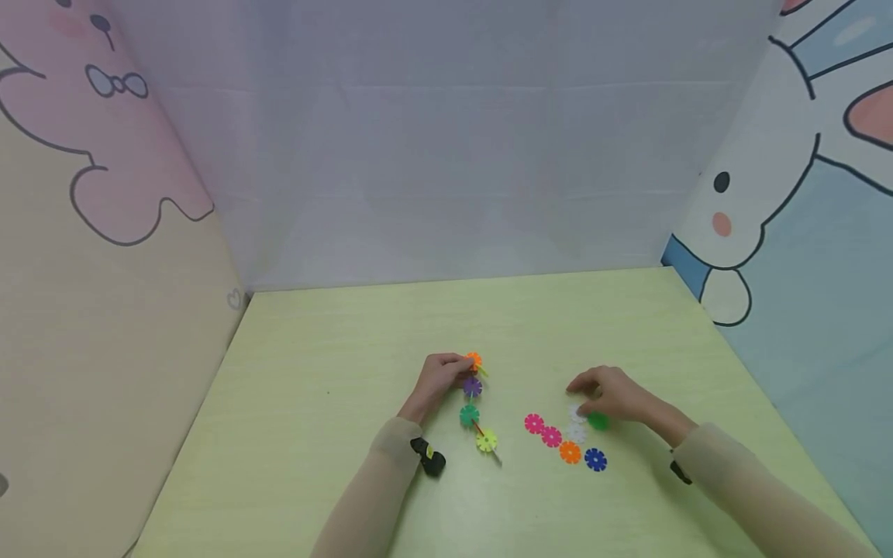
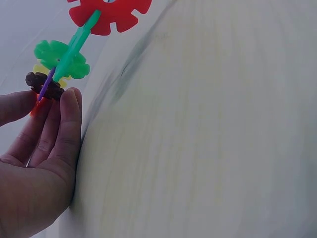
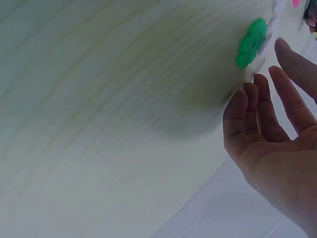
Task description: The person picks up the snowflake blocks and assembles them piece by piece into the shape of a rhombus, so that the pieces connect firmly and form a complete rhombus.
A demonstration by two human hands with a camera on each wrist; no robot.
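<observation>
My left hand pinches the far end of a chain of notched plastic snowflake discs joined edge to edge. Orange, purple, green and yellow discs show along it, with others seen edge-on. In the left wrist view, a red disc and a green disc stand out beyond the fingertips. Over the loose white discs hovers my right hand, its fingers loosely bent. Nothing shows between those fingers in the right wrist view; a loose green disc lies just past them.
Between the chain and my right hand, two pink discs, an orange disc and a dark blue disc lie flat on the pale wooden table. A curtain hangs behind the table, with printed panels on both sides.
</observation>
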